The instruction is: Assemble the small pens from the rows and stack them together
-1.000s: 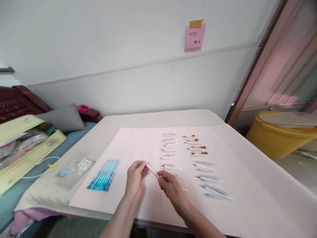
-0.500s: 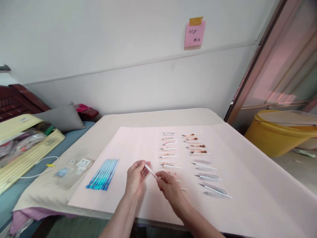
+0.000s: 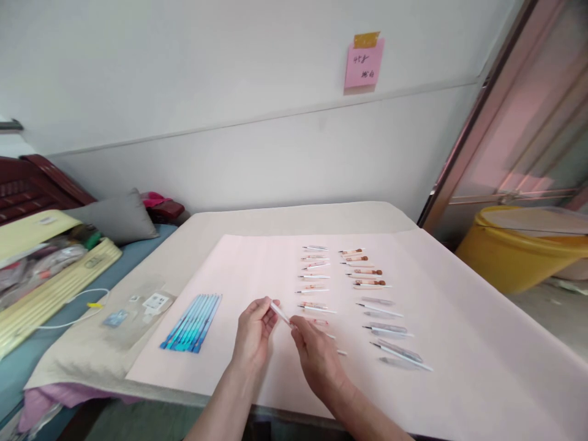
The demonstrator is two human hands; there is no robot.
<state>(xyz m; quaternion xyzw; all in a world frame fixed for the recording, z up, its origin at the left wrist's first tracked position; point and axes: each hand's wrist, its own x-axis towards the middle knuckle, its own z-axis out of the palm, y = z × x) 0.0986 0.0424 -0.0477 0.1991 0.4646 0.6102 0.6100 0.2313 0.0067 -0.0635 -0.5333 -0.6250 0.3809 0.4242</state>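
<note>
Between my two hands is a slim whitish pen (image 3: 280, 312), slanting down to the right. My left hand (image 3: 252, 326) pinches its upper end between thumb and fingers. My right hand (image 3: 318, 352) is closed around the lower end, hiding that part. Just beyond and under the right hand runs a column of pen parts, with white refills (image 3: 318, 309) and clear barrels with red prints. Farther right, a second column has brown-topped pen barrels (image 3: 370, 282), then grey clear barrels with refills (image 3: 399, 350) beside them.
Several blue pens (image 3: 190, 323) lie side by side on the pale pink sheet (image 3: 248, 263) at left. Near them is a clear plastic bag (image 3: 138, 318) with labels. A yellow bin (image 3: 509, 251) stands right of the table; a pink note (image 3: 364, 64) is taped to the wall.
My right hand has turned slightly and its fingers sit a little differently on the pen's lower end. The left hand keeps its pinch. The camera view has shifted very slightly.
</note>
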